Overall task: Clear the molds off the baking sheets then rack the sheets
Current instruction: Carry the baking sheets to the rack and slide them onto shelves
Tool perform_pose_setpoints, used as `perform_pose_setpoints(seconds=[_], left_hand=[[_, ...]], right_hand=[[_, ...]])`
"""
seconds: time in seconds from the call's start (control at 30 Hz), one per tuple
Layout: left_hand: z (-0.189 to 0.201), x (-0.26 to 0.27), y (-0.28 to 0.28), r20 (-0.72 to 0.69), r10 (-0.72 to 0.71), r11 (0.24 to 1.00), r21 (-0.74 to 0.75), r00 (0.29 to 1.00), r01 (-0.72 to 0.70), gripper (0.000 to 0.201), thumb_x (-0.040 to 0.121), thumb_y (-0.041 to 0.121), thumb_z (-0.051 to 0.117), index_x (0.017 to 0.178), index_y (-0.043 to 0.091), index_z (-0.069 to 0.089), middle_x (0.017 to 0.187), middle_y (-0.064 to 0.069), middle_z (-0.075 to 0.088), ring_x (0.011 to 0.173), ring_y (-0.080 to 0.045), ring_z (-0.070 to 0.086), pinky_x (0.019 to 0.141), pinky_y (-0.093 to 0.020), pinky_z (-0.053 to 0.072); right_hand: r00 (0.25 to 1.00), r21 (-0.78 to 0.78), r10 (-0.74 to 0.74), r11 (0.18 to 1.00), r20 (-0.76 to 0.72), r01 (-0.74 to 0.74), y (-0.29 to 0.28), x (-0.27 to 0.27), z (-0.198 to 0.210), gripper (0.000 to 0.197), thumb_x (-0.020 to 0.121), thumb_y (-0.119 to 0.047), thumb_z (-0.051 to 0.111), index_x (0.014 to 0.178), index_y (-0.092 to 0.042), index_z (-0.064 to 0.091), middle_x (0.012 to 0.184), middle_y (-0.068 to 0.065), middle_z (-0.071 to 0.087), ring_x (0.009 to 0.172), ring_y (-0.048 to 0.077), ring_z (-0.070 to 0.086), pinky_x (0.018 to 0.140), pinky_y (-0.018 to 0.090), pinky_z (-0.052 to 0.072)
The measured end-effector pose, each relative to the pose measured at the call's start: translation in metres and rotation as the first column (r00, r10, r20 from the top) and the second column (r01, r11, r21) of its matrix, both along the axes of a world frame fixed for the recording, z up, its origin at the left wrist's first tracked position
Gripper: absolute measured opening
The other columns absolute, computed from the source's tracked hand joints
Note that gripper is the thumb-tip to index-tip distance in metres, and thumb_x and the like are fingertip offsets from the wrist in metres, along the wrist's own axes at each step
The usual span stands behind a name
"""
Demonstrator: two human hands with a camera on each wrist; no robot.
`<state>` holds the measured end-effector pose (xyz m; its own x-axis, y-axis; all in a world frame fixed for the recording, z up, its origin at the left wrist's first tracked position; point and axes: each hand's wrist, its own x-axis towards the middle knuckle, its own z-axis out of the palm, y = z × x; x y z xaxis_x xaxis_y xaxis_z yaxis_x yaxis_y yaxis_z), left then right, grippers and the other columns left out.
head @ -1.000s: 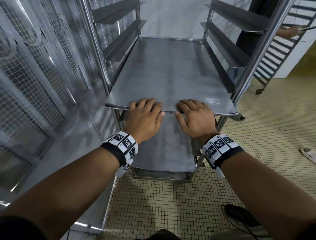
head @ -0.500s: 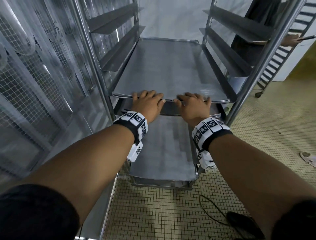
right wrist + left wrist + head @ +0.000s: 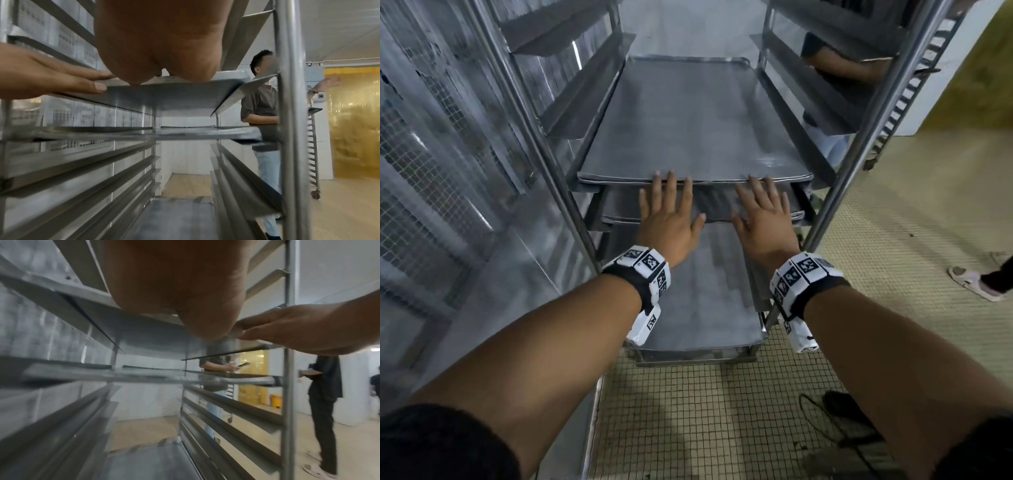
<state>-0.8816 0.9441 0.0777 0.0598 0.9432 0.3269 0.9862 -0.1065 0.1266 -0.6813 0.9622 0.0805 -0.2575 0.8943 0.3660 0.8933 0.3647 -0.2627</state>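
Observation:
An empty steel baking sheet (image 3: 688,123) lies fully inside the metal rack (image 3: 887,96), resting on the side rails. My left hand (image 3: 669,205) and right hand (image 3: 765,209) reach out flat side by side, fingers straight, with the fingertips at the sheet's near edge. From the right wrist view the sheet's underside (image 3: 174,97) shows, with my left hand's fingers (image 3: 82,81) along its front lip. A second sheet (image 3: 722,205) sits one level lower, partly hidden by my hands. No molds are in view.
More empty rails run above and below. The rack's bottom shelf (image 3: 698,301) juts toward me. A wire-mesh steel wall (image 3: 431,154) stands close on the left. People (image 3: 261,105) stand behind the rack on the right, beside another rack (image 3: 314,146). A foot in a sandal (image 3: 972,281) is on the tiled floor.
The sheet has slid deeper into the rack until its front edge lines up with the rails. My fingers, earlier curled over the edge, have straightened and drawn back to the lip.

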Motion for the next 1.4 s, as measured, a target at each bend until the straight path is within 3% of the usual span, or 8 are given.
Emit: perform_pose_setpoints(seconds=[0.13, 0.27, 0.4, 0.6, 0.7, 0.8, 0.97, 1.4], left_hand=[[-0.035, 0.047, -0.024, 0.080, -0.180, 0.983, 0.041, 0.980, 0.177, 0.057, 0.095, 0.047, 0.041, 0.135, 0.011, 0.056, 0.140, -0.019, 0.055, 0.137, -0.042, 0.042, 0.110, -0.059, 0.033], [-0.049, 0.123, -0.055, 0.250, -0.354, 0.920, -0.079, 0.901, 0.384, 0.037, 0.091, 0.042, 0.049, 0.101, 0.012, 0.069, 0.099, -0.015, 0.072, 0.094, -0.041, 0.064, 0.077, -0.044, 0.054], [-0.054, 0.215, -0.097, 0.363, -0.469, 0.788, -0.240, 0.805, 0.567, 0.026, 0.090, 0.040, 0.056, 0.100, 0.019, 0.067, 0.101, -0.007, 0.073, 0.095, -0.035, 0.065, 0.078, -0.043, 0.056], [-0.072, 0.349, -0.174, 0.400, -0.664, 0.459, -0.448, 0.631, 0.767, 0.035, 0.093, 0.040, 0.061, 0.112, 0.011, 0.066, 0.106, -0.010, 0.072, 0.098, -0.032, 0.066, 0.086, -0.043, 0.055], [-0.089, 0.403, -0.211, 0.361, -0.700, 0.363, -0.564, 0.616, 0.742, 0.051, 0.094, 0.040, 0.060, 0.138, 0.014, 0.055, 0.139, -0.011, 0.058, 0.126, -0.032, 0.055, 0.104, -0.039, 0.045], [-0.103, 0.444, -0.239, 0.243, -0.736, 0.386, -0.616, 0.631, 0.687, 0.071, 0.094, 0.047, 0.058, 0.153, 0.016, 0.035, 0.158, -0.015, 0.035, 0.146, -0.032, 0.032, 0.118, -0.043, 0.029], [-0.117, 0.488, -0.261, 0.042, -0.728, 0.501, -0.650, 0.685, 0.572, 0.078, 0.090, 0.055, 0.054, 0.155, 0.021, 0.029, 0.158, -0.015, 0.031, 0.145, -0.038, 0.027, 0.116, -0.050, 0.030], [-0.115, 0.564, -0.223, 0.089, -0.618, 0.580, -0.619, 0.781, 0.529, 0.077, 0.086, 0.040, 0.062, 0.153, 0.013, 0.032, 0.153, -0.019, 0.032, 0.137, -0.043, 0.034, 0.108, -0.049, 0.038]], right_hand=[[0.980, -0.058, -0.195, 0.980, -0.039, 0.193, -0.062, 0.050, -0.028, 0.049, 0.091, -0.047, 0.037, 0.114, -0.020, 0.070, 0.123, 0.004, 0.067, 0.120, 0.033, 0.056, 0.100, 0.046, 0.039], [0.884, -0.226, -0.468, 0.861, -0.001, 0.456, -0.138, 0.135, -0.053, 0.036, 0.097, -0.045, 0.046, 0.108, -0.021, 0.071, 0.110, 0.005, 0.070, 0.108, 0.031, 0.059, 0.087, 0.041, 0.046], [0.704, -0.271, -0.710, 0.681, -0.016, 0.681, -0.229, 0.228, -0.067, 0.035, 0.098, -0.045, 0.049, 0.106, -0.020, 0.071, 0.106, 0.009, 0.070, 0.103, 0.034, 0.061, 0.079, 0.039, 0.049], [0.345, -0.420, -0.938, 0.330, -0.043, 0.845, -0.386, 0.340, -0.081, 0.036, 0.094, -0.046, 0.052, 0.113, -0.022, 0.070, 0.115, 0.006, 0.071, 0.106, 0.031, 0.064, 0.087, 0.041, 0.054], [0.188, -0.494, -0.981, 0.183, -0.040, 0.850, -0.466, 0.380, -0.091, 0.039, 0.093, -0.047, 0.053, 0.117, -0.020, 0.068, 0.117, 0.005, 0.071, 0.107, 0.028, 0.065, 0.088, 0.038, 0.053], [0.064, -0.559, -0.998, 0.063, -0.017, 0.827, -0.540, 0.415, -0.103, 0.043, 0.093, -0.046, 0.054, 0.125, -0.018, 0.063, 0.122, 0.008, 0.068, 0.111, 0.029, 0.063, 0.090, 0.036, 0.048], [-0.060, -0.637, -0.998, -0.045, -0.001, 0.769, -0.619, 0.460, -0.123, 0.054, 0.092, -0.045, 0.058, 0.136, -0.014, 0.054, 0.135, 0.013, 0.060, 0.122, 0.032, 0.057, 0.099, 0.038, 0.045], [-0.150, -0.721, -0.985, -0.038, -0.091, 0.691, -0.608, 0.530, -0.133, 0.066, 0.089, -0.038, 0.065, 0.145, -0.008, 0.046, 0.142, 0.013, 0.056, 0.131, 0.031, 0.050, 0.103, 0.036, 0.041]])
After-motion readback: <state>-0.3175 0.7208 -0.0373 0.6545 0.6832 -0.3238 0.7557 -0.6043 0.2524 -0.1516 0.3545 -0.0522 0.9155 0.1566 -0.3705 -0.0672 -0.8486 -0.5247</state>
